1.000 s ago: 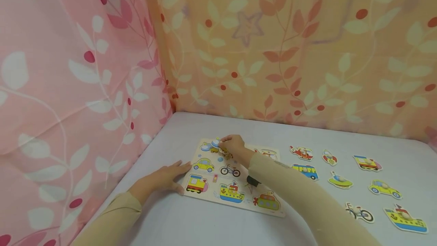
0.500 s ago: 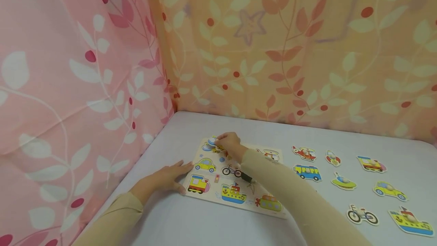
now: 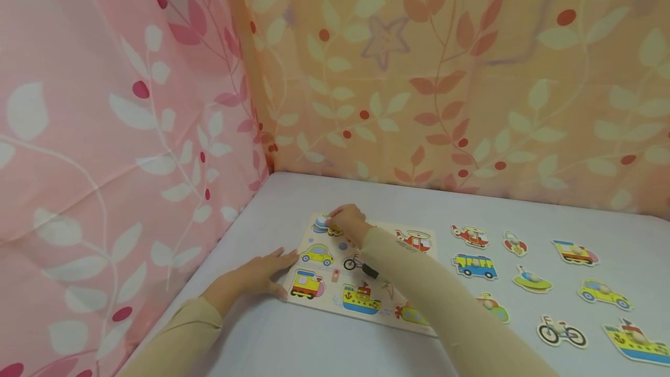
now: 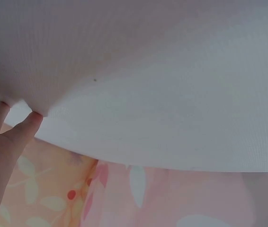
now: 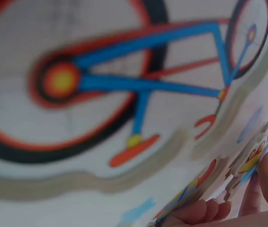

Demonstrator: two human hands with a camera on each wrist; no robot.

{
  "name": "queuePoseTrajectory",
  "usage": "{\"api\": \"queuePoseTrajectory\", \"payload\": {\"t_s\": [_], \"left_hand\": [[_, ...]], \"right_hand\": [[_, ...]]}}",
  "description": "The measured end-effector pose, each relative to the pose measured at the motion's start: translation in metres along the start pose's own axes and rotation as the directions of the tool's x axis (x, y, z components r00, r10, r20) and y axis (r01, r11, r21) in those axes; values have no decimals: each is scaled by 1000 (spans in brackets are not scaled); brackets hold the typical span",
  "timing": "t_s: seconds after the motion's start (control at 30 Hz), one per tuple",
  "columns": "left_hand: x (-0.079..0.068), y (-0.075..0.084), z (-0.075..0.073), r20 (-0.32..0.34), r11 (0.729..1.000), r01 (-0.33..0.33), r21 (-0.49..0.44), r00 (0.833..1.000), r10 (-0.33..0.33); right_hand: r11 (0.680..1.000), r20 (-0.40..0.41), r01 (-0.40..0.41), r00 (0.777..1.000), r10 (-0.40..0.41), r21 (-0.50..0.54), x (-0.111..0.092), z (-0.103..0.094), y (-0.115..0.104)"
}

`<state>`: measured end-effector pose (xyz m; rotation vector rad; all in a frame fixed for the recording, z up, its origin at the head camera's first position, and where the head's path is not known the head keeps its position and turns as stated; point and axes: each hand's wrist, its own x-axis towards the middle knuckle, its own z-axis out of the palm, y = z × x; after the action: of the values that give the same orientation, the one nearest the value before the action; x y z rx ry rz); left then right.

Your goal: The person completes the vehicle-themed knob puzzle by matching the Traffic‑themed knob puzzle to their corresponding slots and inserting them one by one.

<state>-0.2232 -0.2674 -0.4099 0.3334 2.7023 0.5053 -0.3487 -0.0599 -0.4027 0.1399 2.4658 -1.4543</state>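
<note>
A flat wooden puzzle board (image 3: 331,301) with printed vehicles lies on the white table. My right hand (image 3: 349,221) pinches a blue and yellow vehicle puzzle piece (image 3: 321,223) over the matching picture at the board's upper left corner. In the right wrist view, thumb and finger meet on that piece (image 5: 253,163), close over the board, and the printed bicycle (image 5: 148,85) fills the foreground. My left hand (image 3: 256,275) rests with extended fingers at the board's left edge. Two of its fingers (image 4: 27,125) show in the left wrist view. The right forearm hides part of the board.
Right of the board lie loose knobbed pieces: a helicopter (image 3: 471,236), rocket (image 3: 515,244), train (image 3: 576,252), bus (image 3: 475,266), flying saucer (image 3: 531,280), car (image 3: 604,294), bicycle (image 3: 561,332), ship (image 3: 638,343) and partly hidden submarine (image 3: 492,306). Leaf-patterned curtains (image 3: 335,74) stand behind and at left.
My right hand has moved slightly left and lowered the vehicle piece toward the board's upper left corner. The left hand stays at the board's edge.
</note>
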Motion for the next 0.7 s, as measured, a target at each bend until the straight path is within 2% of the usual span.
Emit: {"api": "queuePoseTrajectory", "payload": {"t_s": [0.17, 0.27, 0.43, 0.7], "left_hand": [[-1, 2, -1, 0, 1000, 0, 5, 1000, 0], [0, 1, 0, -2, 1000, -5, 6, 1000, 5], [1, 0, 2, -4, 1000, -29, -6, 1000, 29], [-1, 0, 0, -6, 1000, -20, -15, 1000, 20]], "right_hand": [[999, 33, 22, 999, -21, -34, 2, -1, -1], [995, 38, 44, 998, -40, -90, 3, 0, -1], [962, 42, 69, 997, -61, -262, 2, 0, -4], [934, 125, 101, 990, -61, -343, 4, 0, -8]]}}
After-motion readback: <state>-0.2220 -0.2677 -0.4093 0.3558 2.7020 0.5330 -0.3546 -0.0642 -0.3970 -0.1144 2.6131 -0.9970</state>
